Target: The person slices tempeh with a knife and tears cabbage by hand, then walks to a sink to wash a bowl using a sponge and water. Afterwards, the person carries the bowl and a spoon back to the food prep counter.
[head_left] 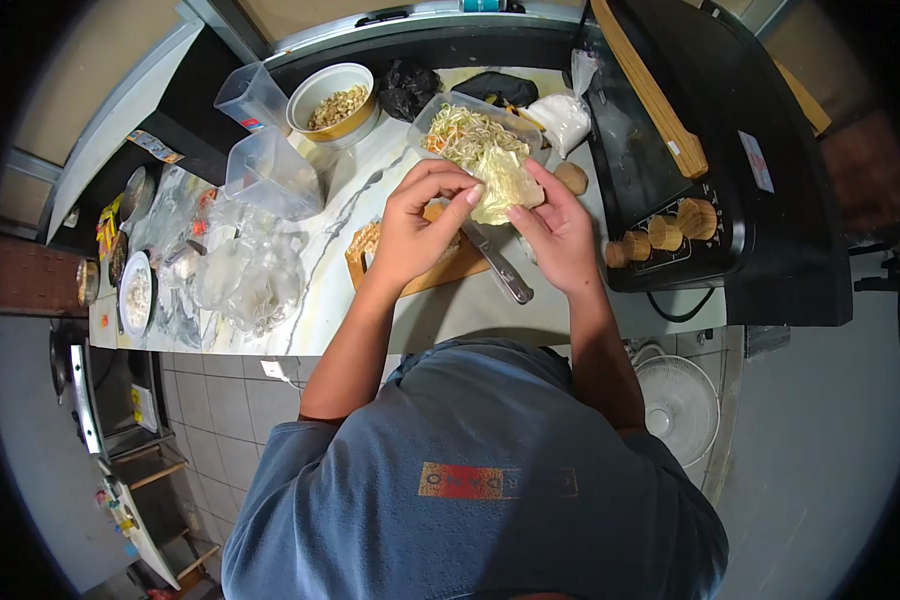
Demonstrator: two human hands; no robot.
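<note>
A pale yellow-green, crinkled cabbage leaf (503,187) is stretched between my two hands above the counter. My left hand (422,215) pinches its left edge between thumb and fingers. On the other side, my right hand (557,228) grips the leaf with the thumb in front and the fingers partly behind it. Below them, a knife (508,273) lies across a wooden board (448,275), its handle past the board's right edge. Chopped pale food on the board is partly hidden by my left hand. Just behind the leaf sits a clear tub of shredded vegetables and sprouts (460,128).
A bowl of chopped food (335,105), clear plastic containers (270,175) and crumpled plastic bags (255,280) occupy the left side. A white plate (136,295) sits near the left edge. At right are a bag of white powder (562,120) and a black appliance (760,200).
</note>
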